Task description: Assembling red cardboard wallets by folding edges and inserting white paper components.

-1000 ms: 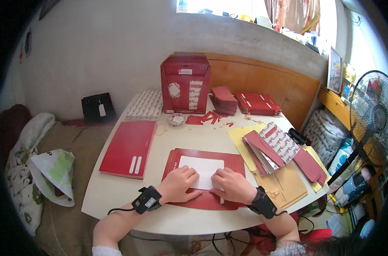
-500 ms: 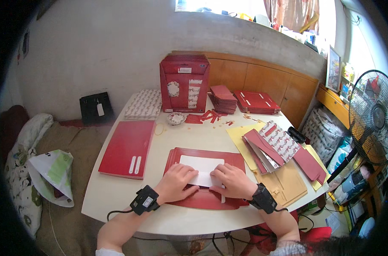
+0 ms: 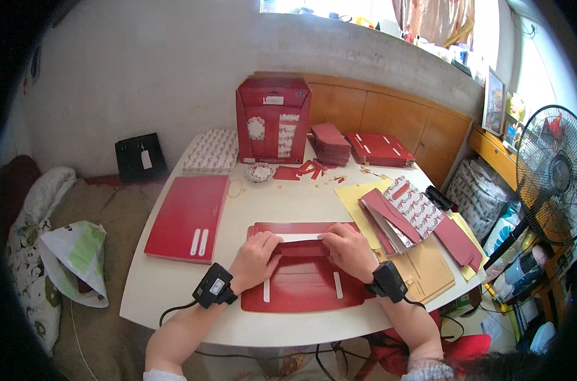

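Red card sheet (image 3: 304,282), white strip (image 3: 299,237) pinched under both hands (image 3: 301,251).

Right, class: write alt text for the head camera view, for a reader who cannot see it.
A person's left hand and right hand fold a white panel up on a flat red card sheet at the near edge of a white table. Stacks of red card and an upright red box lie around it.

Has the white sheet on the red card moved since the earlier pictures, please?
Yes. The white sheet is now lifted edge-up between both hands, no longer flat on the red card.
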`<state>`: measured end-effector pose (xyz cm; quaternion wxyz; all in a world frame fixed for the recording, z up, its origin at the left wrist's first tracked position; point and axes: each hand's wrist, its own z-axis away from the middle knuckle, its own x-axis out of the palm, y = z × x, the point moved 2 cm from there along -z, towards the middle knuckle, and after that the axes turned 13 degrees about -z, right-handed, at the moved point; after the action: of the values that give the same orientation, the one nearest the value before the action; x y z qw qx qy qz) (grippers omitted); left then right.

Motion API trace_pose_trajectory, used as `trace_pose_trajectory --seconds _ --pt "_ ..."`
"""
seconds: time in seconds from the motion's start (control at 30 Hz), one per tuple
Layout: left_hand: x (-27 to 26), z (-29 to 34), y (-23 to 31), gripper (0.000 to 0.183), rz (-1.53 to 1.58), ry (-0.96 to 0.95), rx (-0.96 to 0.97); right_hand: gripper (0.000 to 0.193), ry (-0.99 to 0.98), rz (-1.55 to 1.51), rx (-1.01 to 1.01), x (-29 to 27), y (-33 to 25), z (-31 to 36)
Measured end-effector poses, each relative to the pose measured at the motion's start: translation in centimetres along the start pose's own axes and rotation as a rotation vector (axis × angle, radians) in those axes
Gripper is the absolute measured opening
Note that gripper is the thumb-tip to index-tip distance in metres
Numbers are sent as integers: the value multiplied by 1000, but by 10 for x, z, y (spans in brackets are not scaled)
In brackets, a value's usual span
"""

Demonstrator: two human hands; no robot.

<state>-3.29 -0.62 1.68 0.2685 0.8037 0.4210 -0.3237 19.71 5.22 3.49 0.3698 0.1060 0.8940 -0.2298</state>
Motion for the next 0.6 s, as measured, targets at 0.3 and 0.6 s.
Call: trace_pose_trajectory --seconds 0.3,0.6 --pt "4 2 -5 28 -134 -30 100 17 -132 95 -28 13 1 4" --pt "2 1 6 38 -296 -80 184 31 -218 246 -55 16 -9 9"
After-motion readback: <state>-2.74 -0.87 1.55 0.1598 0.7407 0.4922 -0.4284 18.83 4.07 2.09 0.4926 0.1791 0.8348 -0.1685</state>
